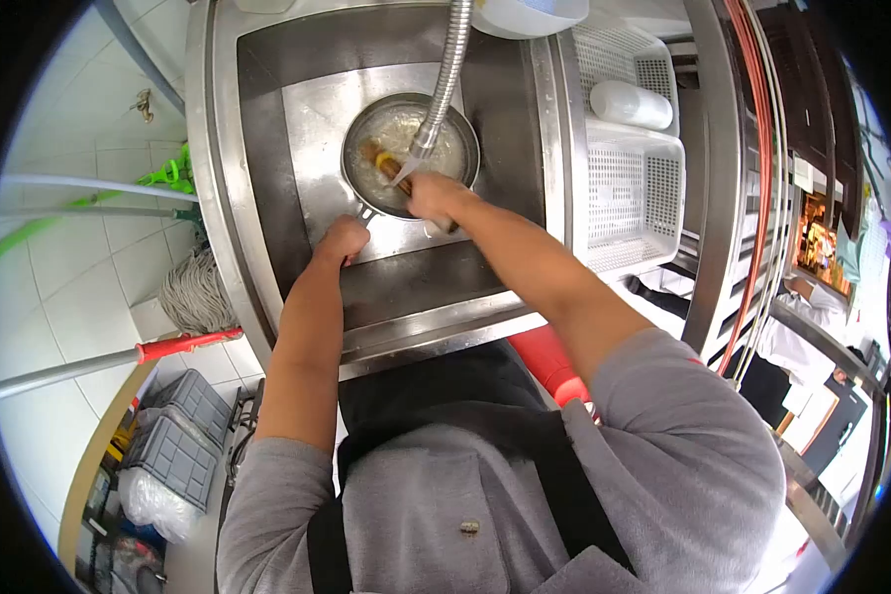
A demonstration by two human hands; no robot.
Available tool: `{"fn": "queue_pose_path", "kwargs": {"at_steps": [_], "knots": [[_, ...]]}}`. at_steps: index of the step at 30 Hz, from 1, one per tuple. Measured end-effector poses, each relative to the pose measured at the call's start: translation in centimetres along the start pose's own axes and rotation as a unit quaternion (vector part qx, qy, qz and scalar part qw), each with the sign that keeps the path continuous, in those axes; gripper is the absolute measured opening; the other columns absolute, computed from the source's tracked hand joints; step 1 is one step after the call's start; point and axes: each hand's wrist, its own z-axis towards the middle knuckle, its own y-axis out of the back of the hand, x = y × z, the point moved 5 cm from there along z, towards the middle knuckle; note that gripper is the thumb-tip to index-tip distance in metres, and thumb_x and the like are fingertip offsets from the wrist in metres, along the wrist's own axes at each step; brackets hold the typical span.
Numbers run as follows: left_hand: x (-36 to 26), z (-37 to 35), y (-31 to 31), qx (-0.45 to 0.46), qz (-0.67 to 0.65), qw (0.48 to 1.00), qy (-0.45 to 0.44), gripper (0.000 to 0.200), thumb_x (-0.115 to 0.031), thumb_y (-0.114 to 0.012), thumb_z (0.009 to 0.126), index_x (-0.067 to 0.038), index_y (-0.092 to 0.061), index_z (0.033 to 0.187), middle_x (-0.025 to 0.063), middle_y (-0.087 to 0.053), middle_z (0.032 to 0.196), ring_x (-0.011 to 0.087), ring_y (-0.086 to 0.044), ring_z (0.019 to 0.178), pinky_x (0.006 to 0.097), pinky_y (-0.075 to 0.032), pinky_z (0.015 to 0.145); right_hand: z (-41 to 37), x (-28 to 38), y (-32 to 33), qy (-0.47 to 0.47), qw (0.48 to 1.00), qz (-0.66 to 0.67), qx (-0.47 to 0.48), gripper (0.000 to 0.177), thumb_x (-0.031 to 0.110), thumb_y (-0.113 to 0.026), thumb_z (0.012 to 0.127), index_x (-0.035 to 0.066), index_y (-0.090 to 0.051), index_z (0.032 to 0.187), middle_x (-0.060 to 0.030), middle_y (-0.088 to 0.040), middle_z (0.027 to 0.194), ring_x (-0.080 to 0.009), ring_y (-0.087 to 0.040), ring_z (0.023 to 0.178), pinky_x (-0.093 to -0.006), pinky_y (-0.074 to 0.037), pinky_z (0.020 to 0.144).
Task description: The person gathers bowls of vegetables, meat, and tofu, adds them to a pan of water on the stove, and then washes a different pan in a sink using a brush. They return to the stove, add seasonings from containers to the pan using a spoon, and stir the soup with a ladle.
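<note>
A round metal pan [450, 178] with water in it sits in the steel sink [312, 109]. My left hand [345, 241] is closed around the pan's handle at its near side. My right hand [438, 198] is closed on a brush [388, 166] with a yellow band, whose head is inside the pan. The flexible metal hose [452, 69] comes down from above, and its spray end [425, 142] is over the pan, close to my right hand.
White plastic baskets [636, 198] stand right of the sink, one holding a white container [632, 105]. A white bowl [530, 18] is at the back edge. At left are a mop [200, 292] and a red-ended pole [183, 346]. A person [812, 317] is at far right.
</note>
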Motion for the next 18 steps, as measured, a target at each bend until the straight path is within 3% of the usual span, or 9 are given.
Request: {"fn": "queue_pose_path", "kwargs": {"at_steps": [3,4,5,7,9,11,13,15,18], "knots": [[1.8,1.8,-0.5,0.007,-0.027,1.000,0.006,0.026,-0.004,-0.045,0.073,0.004,-0.056,0.051,0.0205,-0.057,0.051,0.0306,-0.062,0.047,0.0425,-0.050,0.050,9.2,-3.1,-6.6,0.017,0.995,-0.095,0.007,0.065,0.009,-0.054,0.076,0.000,-0.041,0.138,-0.0250,-0.064,0.115,-0.0404,-0.063,0.106,-0.0448,-0.050,0.091],[2.2,2.7,-1.3,0.029,0.032,0.998,-0.042,0.025,-0.004,-0.045,0.073,0.004,-0.056,0.051,0.0205,-0.057,0.052,0.0304,-0.062,0.048,0.0423,-0.050,0.050,1.7,1.1,-1.6,-0.016,0.999,0.016,0.026,0.059,0.011,-0.055,0.075,-0.003,-0.046,0.132,-0.0266,-0.064,0.115,-0.0409,-0.063,0.106,-0.0443,-0.050,0.092],[2.2,3.1,-1.5,0.046,0.089,0.991,-0.091,0.025,-0.004,-0.046,0.073,0.004,-0.056,0.051,0.0205,-0.057,0.052,0.0302,-0.062,0.048,0.0422,-0.050,0.050,0.0,0.4,-2.7,-0.014,0.999,0.012,0.027,0.059,0.011,-0.055,0.075,-0.003,-0.046,0.132,-0.0266,-0.064,0.115,-0.0409,-0.063,0.106,-0.0443,-0.050,0.092],[1.5,2.4,-0.9,0.027,0.062,0.996,-0.051,0.025,-0.004,-0.046,0.073,0.004,-0.056,0.052,0.0201,-0.058,0.052,0.0300,-0.062,0.049,0.0421,-0.050,0.051,-1.0,-0.2,-3.3,0.084,0.988,-0.085,-0.101,0.042,0.020,-0.057,0.077,-0.001,-0.065,0.113,-0.0243,-0.068,0.105,-0.0399,-0.065,0.099,-0.0441,-0.052,0.085],[2.3,2.4,-1.8,0.019,0.037,0.999,-0.010,0.024,-0.004,-0.047,0.074,0.004,-0.057,0.053,0.0196,-0.058,0.052,0.0297,-0.062,0.049,0.0421,-0.050,0.051,1.2,-0.8,-1.9,0.075,0.993,-0.067,-0.064,0.049,0.021,-0.058,0.076,-0.001,-0.059,0.120,-0.0251,-0.067,0.108,-0.0382,-0.065,0.102,-0.0429,-0.052,0.086],[2.4,3.6,-2.0,0.052,0.099,0.991,-0.074,0.023,-0.006,-0.047,0.075,0.003,-0.058,0.057,0.0183,-0.057,0.052,0.0292,-0.061,0.048,0.0419,-0.049,0.051,3.4,-0.3,1.1,-0.083,0.996,-0.005,-0.010,0.058,0.012,-0.056,0.074,-0.002,-0.049,0.130,-0.0241,-0.064,0.117,-0.0353,-0.063,0.109,-0.0425,-0.051,0.091],[2.4,3.8,-1.3,0.022,0.063,0.997,-0.032,0.023,-0.006,-0.046,0.075,0.003,-0.058,0.058,0.0179,-0.058,0.053,0.0289,-0.060,0.048,0.0419,-0.049,0.051,1.6,1.0,0.8,-0.104,0.993,0.006,-0.055,0.057,0.012,-0.057,0.075,-0.003,-0.049,0.130,-0.0240,-0.066,0.113,-0.0349,-0.064,0.109,-0.0414,-0.052,0.089],[1.9,3.4,-1.6,0.000,0.020,1.000,0.003,0.023,-0.007,-0.046,0.076,0.003,-0.059,0.060,0.0175,-0.058,0.053,0.0286,-0.060,0.049,0.0418,-0.049,0.050,0.4,1.4,-2.0,-0.029,0.987,-0.076,0.141,0.057,0.014,-0.058,0.077,-0.003,-0.047,0.131,-0.0227,-0.066,0.114,-0.0339,-0.064,0.108,-0.0398,-0.053,0.089],[2.0,2.6,-1.2,0.014,0.037,0.999,-0.015,0.024,-0.007,-0.046,0.077,0.003,-0.059,0.060,0.0173,-0.058,0.054,0.0282,-0.060,0.050,0.0424,-0.049,0.051,-4.1,-1.4,-1.1,-0.053,0.970,-0.190,0.143,0.047,0.015,-0.060,0.076,0.000,-0.058,0.120,-0.0197,-0.067,0.114,-0.0290,-0.065,0.108,-0.0389,-0.053,0.087]]}}
